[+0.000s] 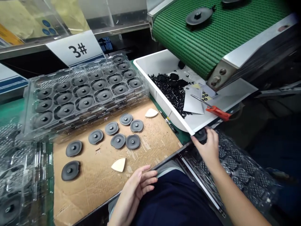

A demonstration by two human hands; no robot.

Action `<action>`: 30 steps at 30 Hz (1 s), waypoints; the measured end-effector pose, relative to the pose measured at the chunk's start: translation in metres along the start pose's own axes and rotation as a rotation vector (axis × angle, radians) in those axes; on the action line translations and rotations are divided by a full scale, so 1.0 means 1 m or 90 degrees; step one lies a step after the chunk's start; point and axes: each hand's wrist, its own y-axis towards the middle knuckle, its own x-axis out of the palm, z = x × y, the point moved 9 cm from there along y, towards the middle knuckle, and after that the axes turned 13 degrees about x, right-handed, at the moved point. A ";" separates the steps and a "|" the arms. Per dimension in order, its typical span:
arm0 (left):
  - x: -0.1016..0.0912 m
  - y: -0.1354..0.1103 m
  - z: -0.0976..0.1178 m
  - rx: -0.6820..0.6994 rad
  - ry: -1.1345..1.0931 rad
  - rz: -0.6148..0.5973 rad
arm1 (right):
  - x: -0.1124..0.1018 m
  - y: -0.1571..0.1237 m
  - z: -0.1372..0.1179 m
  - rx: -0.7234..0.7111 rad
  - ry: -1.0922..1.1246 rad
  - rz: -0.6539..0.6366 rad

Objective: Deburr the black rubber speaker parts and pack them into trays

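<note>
My right hand (209, 147) is closed on a dark grey disc (200, 135) at the near corner of the white bin (168, 110). The hand hides part of this disc. My left hand (138, 185) rests at the cardboard's front edge, above my lap, with loosely bent fingers and nothing in them. Several grey discs with raised centre hubs, such as one disc (118, 141), lie on the cardboard sheet (94, 194). Two pale rounded-triangular pieces lie there too, one pale piece (119, 165) near my left hand and another pale piece (151, 113) by the bin.
A clear plastic tray (81, 125) full of discs stands at the back left. The bin contains small black parts (172, 95) and an orange-handled tool (218, 113). Above it, a green conveyor belt (183, 34) carries more discs. Empty-looking clear trays (237, 166) lie lower right.
</note>
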 end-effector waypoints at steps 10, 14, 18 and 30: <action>-0.002 0.002 -0.013 -0.005 -0.001 0.042 | 0.034 0.035 0.035 -0.021 -0.006 0.054; -0.002 0.002 -0.015 0.000 0.005 0.048 | 0.039 0.030 0.027 -0.038 0.005 0.070; -0.007 0.003 -0.018 -0.008 -0.022 0.061 | 0.030 0.023 0.015 -0.061 0.046 0.106; -0.039 0.007 -0.028 0.020 -0.083 -0.002 | -0.151 0.049 -0.187 -0.384 0.095 0.274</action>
